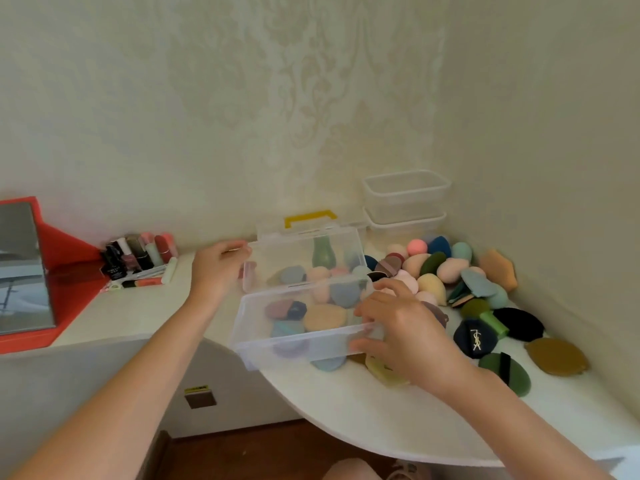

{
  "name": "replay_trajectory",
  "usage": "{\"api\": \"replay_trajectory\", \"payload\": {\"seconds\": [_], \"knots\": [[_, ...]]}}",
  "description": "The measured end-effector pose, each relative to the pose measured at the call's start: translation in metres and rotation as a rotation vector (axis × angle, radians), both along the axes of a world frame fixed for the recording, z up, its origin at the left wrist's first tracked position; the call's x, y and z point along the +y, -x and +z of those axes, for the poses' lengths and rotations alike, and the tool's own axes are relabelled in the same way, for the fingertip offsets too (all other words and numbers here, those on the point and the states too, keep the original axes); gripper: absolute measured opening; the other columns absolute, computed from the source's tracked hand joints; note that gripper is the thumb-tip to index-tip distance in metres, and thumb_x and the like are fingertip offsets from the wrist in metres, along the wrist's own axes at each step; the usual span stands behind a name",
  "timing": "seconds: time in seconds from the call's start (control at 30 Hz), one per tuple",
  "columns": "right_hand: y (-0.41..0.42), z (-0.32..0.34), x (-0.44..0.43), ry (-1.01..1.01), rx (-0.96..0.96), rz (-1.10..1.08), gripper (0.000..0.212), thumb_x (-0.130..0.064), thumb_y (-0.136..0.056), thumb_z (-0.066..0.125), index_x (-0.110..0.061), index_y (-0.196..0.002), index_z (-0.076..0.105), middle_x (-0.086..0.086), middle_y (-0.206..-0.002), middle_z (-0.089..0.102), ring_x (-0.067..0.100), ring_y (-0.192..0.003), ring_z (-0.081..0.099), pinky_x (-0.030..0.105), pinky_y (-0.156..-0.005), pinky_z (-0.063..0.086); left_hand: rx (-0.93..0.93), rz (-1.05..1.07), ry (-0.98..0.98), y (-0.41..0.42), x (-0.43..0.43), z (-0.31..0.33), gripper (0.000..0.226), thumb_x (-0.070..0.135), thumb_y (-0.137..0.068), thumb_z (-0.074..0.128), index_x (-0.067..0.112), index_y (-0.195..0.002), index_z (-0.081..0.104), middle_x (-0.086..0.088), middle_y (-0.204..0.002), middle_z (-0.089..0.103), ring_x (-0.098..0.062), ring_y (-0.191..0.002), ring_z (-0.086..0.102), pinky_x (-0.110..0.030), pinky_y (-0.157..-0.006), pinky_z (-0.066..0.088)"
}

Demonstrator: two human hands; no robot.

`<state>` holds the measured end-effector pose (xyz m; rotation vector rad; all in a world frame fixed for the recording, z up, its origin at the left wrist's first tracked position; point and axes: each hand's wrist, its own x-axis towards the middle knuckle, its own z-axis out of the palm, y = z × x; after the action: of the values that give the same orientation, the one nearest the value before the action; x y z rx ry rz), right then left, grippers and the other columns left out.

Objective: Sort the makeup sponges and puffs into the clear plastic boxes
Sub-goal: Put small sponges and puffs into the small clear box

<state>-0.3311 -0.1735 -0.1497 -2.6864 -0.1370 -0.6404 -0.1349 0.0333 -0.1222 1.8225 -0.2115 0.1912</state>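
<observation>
A clear plastic box (294,344) sits at the table's curved front edge, with several flat puffs inside. Its clear lid (308,258) with a yellow handle (310,216) stands raised behind it. My left hand (218,268) holds the lid's left edge. My right hand (394,327) grips the box's right front corner, thumb on the front wall. A pile of egg-shaped sponges (433,265) and flat puffs (512,323) lies to the right of the box. Some puffs are partly hidden under the box and my right hand.
Two stacked clear boxes (405,202) stand in the back corner against the wall. Lipsticks and nail polish bottles (138,254) stand at the back left. A red-framed mirror (27,271) leans at far left. White tabletop (381,417) curves in front.
</observation>
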Motion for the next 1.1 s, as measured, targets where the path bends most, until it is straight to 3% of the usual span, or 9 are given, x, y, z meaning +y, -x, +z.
{"api": "replay_trajectory", "payload": {"seconds": [0.1, 0.2, 0.3, 0.53, 0.67, 0.73, 0.8, 0.93, 1.1], "knots": [[-0.004, 0.02, 0.0, -0.074, -0.014, -0.007, 0.027, -0.033, -0.075, 0.076, -0.019, -0.096, 0.067, -0.014, -0.101, 0.056, 0.008, -0.122, 0.039, 0.031, -0.093, 0.044, 0.018, -0.048, 0.129, 0.0, 0.005, 0.02, 0.028, 0.007, -0.09, 0.059, 0.005, -0.118, 0.062, -0.008, -0.109, 0.065, -0.005, -0.067, 0.069, -0.017, -0.061, 0.053], [-0.016, 0.034, 0.001, -0.051, -0.152, 0.013, 0.022, -0.029, -0.072, 0.079, -0.019, -0.085, 0.064, -0.011, -0.096, 0.064, 0.015, -0.127, 0.041, 0.031, -0.091, 0.043, 0.109, -0.106, 0.121, -0.002, 0.012, 0.035, 0.037, 0.02, -0.091, 0.058, 0.022, -0.128, 0.057, 0.003, -0.125, 0.06, -0.011, -0.098, 0.062, -0.024, -0.077, 0.047], [-0.035, 0.043, 0.009, 0.014, -0.272, -0.013, 0.023, -0.021, -0.07, 0.081, -0.013, -0.086, 0.067, -0.004, -0.089, 0.067, 0.027, -0.125, 0.045, 0.027, -0.087, 0.037, 0.235, -0.252, 0.17, 0.007, 0.014, 0.038, 0.043, 0.026, -0.096, 0.051, 0.037, -0.137, 0.043, 0.011, -0.123, 0.049, -0.023, -0.102, 0.063, -0.037, -0.079, 0.051], [-0.071, 0.044, 0.042, -0.007, -0.381, 0.055, 0.025, -0.016, -0.07, 0.081, -0.009, -0.088, 0.066, 0.0, -0.089, 0.066, 0.033, -0.124, 0.044, 0.029, -0.09, 0.037, -0.006, -0.126, 0.098, -0.011, 0.038, 0.039, 0.042, 0.032, -0.098, 0.046, 0.021, -0.138, 0.045, -0.009, -0.133, 0.054, -0.006, -0.093, 0.062, -0.028, -0.061, 0.055], [-0.085, 0.036, 0.064, -0.125, -0.313, 0.149, 0.018, -0.011, -0.075, 0.077, -0.012, -0.085, 0.061, -0.003, -0.115, 0.061, 0.016, -0.12, 0.047, 0.021, -0.093, 0.04, -0.076, -0.106, 0.016, -0.02, 0.072, 0.039, 0.039, 0.031, -0.098, 0.047, 0.013, -0.132, 0.051, -0.009, -0.127, 0.058, -0.004, -0.089, 0.062, -0.023, -0.056, 0.057], [-0.083, 0.035, 0.072, -0.258, -0.237, 0.197, 0.022, -0.006, -0.08, 0.072, -0.014, -0.097, 0.062, -0.01, -0.122, 0.051, 0.003, -0.102, 0.055, 0.016, -0.083, 0.048, -0.07, -0.083, -0.029, -0.022, 0.096, 0.037, 0.031, 0.03, -0.098, 0.048, 0.015, -0.123, 0.056, -0.009, -0.122, 0.06, -0.01, -0.093, 0.063, -0.024, -0.056, 0.056], [-0.08, 0.034, 0.074, -0.286, -0.116, 0.197, 0.029, -0.007, -0.083, 0.069, -0.019, -0.107, 0.059, -0.013, -0.116, 0.052, 0.004, -0.088, 0.06, 0.014, -0.075, 0.051, -0.019, -0.082, -0.045, -0.023, 0.118, 0.033, 0.024, 0.028, -0.097, 0.049, 0.016, -0.115, 0.059, -0.011, -0.114, 0.062, -0.018, -0.1, 0.062, -0.028, -0.058, 0.057], [-0.079, 0.032, 0.063, -0.065, 0.179, -0.016, 0.018, -0.015, -0.086, 0.066, -0.024, -0.102, 0.064, -0.014, -0.092, 0.062, 0.005, -0.081, 0.06, 0.019, -0.071, 0.046, 0.078, -0.097, -0.067, -0.017, 0.146, 0.02, 0.017, 0.025, -0.096, 0.051, 0.015, -0.106, 0.061, -0.01, -0.091, 0.066, -0.023, -0.099, 0.06, -0.035, -0.071, 0.052], [-0.085, 0.027, 0.057, 0.108, 0.459, -0.341, 0.023, -0.039, -0.082, 0.067, -0.025, -0.099, 0.062, -0.005, -0.097, 0.065, 0.013, -0.085, 0.058, 0.028, -0.075, 0.051, 0.114, -0.032, 0.002, -0.016, 0.16, -0.003, 0.015, 0.027, -0.095, 0.054, 0.02, -0.103, 0.063, -0.002, -0.088, 0.069, -0.022, -0.103, 0.06, -0.039, -0.077, 0.052]]}}
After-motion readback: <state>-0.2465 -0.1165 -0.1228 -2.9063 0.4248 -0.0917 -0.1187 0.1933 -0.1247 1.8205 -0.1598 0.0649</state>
